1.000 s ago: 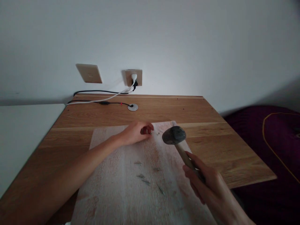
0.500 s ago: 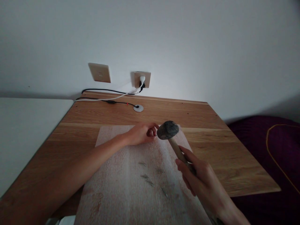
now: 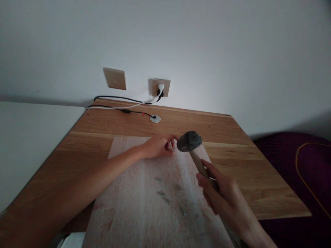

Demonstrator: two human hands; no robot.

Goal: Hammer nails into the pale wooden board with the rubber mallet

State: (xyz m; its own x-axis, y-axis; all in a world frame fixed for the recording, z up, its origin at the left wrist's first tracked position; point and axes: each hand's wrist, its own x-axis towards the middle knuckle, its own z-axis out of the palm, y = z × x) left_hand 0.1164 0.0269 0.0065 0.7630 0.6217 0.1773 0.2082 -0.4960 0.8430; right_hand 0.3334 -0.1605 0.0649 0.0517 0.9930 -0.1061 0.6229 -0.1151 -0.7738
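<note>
My right hand (image 3: 222, 196) is closed round the wooden handle of a mallet (image 3: 190, 141) with a dark, barrel-shaped head. The mallet head is raised over the far right part of a pale wooden board (image 3: 129, 206). Just left of it, my left hand (image 3: 161, 146) rests at the board's far end, fingertips pinched together. A tiny metallic glint, apparently a nail (image 3: 173, 149), shows at those fingertips, mostly hidden. Several loose nails (image 3: 165, 199) lie scattered on the board nearer to me.
Under the board is a brown wooden tabletop (image 3: 253, 172). Black and white cables (image 3: 124, 107) run along its back to a wall socket (image 3: 160, 88) and a round grommet (image 3: 155, 119). A white surface (image 3: 38, 137) adjoins at left; purple fabric (image 3: 289, 155) lies at right.
The view has shifted slightly, so the scene sits a little further right. Both hands keep their grips, and the mallet stays raised beside my left hand.
</note>
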